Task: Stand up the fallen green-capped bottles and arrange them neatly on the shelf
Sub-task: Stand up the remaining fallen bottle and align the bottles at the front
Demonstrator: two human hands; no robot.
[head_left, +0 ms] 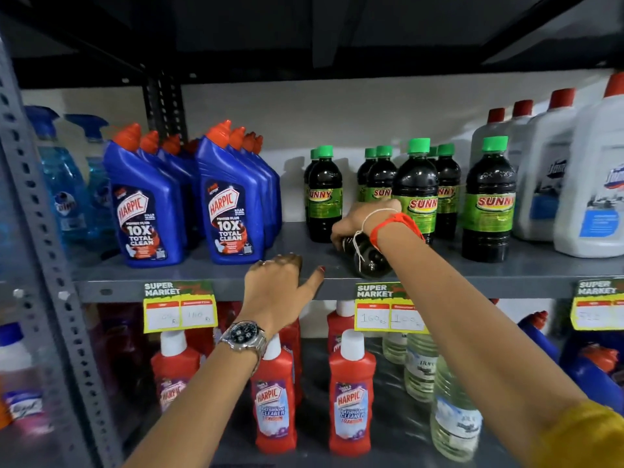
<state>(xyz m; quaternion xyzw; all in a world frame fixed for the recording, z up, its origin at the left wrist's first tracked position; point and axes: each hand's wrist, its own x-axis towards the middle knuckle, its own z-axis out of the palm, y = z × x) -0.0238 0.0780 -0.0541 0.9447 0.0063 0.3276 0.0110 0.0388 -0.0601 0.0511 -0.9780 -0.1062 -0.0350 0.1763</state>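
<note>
Several dark bottles with green caps and green SUNNY labels stand upright on the grey shelf (209,270), among them one at the left (324,194), a tall front one (417,187) and one further right (489,201). One more dark bottle (369,258) lies on its side near the shelf's front edge, its base towards me. My right hand (358,224) is closed over the far end of this fallen bottle, whose cap is hidden. My left hand (280,282) rests at the shelf's front edge with fingers loosely spread, holding nothing.
Blue Harpic bottles (233,204) stand in rows on the left of the same shelf. White jugs with red caps (594,184) stand at the right. Red Harpic bottles (351,393) and clear bottles (456,420) fill the shelf below. Yellow price tags (180,315) hang on the edge.
</note>
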